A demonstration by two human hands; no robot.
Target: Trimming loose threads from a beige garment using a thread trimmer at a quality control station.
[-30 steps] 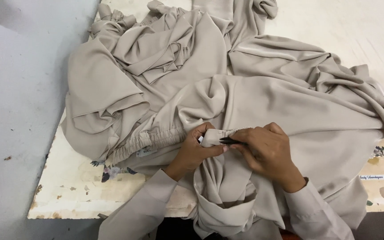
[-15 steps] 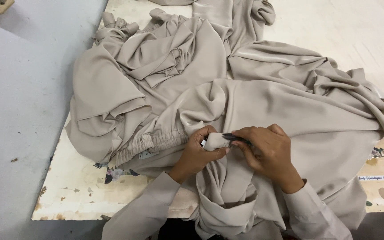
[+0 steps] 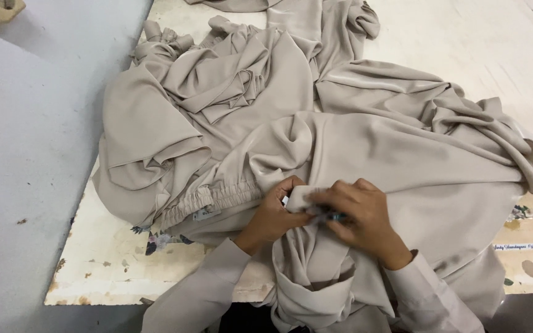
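Both hands pinch a fold of the beige garment. The left hand grips it. The right hand closes over a small dark tool, mostly hidden.

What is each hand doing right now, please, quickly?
Left hand: closed, pinching a fold of the beige garment.
Right hand: closed on the same fold, holding a small dark tool.

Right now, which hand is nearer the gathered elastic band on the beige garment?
Left. The left hand pinches a fabric fold just right of the elastic band, nearly touching it. The right hand sits farther right, beyond the left.
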